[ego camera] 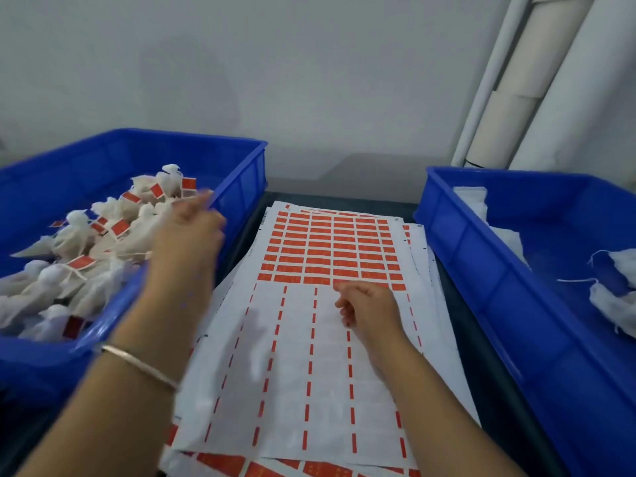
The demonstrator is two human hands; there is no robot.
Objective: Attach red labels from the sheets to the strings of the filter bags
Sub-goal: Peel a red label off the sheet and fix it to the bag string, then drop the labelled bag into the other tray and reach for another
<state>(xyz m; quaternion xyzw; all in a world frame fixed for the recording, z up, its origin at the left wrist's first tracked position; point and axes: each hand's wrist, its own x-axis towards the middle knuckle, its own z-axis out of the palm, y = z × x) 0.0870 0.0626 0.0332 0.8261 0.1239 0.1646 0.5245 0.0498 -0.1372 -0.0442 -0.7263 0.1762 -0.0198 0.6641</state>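
Observation:
A stack of label sheets (309, 356) lies in the middle; the top sheet's far half still carries rows of red labels (330, 249), while its near half is peeled bare. My right hand (368, 309) rests on the sheet at the edge of the remaining labels, its fingers curled at a label. My left hand (191, 228) is blurred, reaching over the near rim of the left blue bin (237, 156). This bin holds several white filter bags (79, 270) with red labels on their strings. I cannot tell whether the left hand holds anything.
A second blue bin (481, 270) on the right holds a few unlabeled white filter bags (612, 304) with loose strings. Beneath everything lies a dark table surface (495, 390). A grey wall and white pipes (537, 80) stand behind.

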